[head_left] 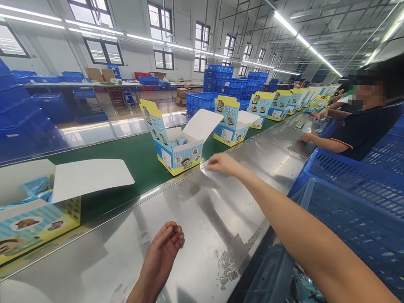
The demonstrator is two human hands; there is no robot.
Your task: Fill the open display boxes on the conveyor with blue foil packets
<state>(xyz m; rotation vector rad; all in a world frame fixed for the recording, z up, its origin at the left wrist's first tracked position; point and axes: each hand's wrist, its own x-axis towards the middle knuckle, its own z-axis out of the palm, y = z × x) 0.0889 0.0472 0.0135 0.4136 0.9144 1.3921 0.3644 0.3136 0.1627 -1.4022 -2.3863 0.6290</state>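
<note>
Right hand (223,164) stretched far out over the shiny steel worktop (200,213), fingers pressed down on a small pale-blue packet (217,173), just beside the open blue-and-yellow cartoon-printed cardboard box (175,146) on the green conveyor belt (135,162). Left hand (163,252) near, fingers loosely curled together, holding nothing. 1 blue plastic crate (352,205) at right.

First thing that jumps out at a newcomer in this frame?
The row of open blue-and-yellow cartoon cartons running down the green conveyor belt draws the eye first. The right hand reaches over the steel table toward the nearest one, over a small pale packet; the left hand rests curled, holding nothing. Blue crates sit at right.
</note>
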